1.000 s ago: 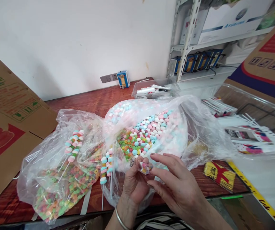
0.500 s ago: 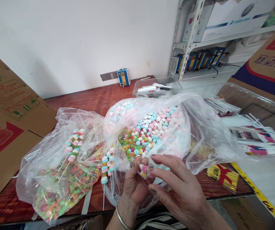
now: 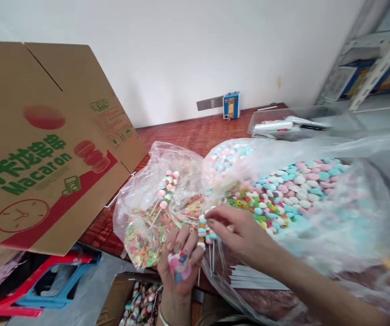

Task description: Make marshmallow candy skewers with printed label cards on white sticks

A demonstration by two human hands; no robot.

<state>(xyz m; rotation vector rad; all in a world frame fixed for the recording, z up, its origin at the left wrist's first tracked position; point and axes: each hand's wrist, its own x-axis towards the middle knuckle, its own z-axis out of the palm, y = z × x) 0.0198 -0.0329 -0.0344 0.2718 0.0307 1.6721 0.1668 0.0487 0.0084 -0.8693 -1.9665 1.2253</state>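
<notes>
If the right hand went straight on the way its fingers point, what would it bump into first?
Most likely the nearest candy skewers, just off the fingertips of the right hand; depth is unclear, so it may already touch them.

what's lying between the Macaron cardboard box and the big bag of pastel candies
In the head view, a clear bag of ring-shaped candies, with candy skewers lying on top. Some red-brown table also shows beside the box.
</notes>
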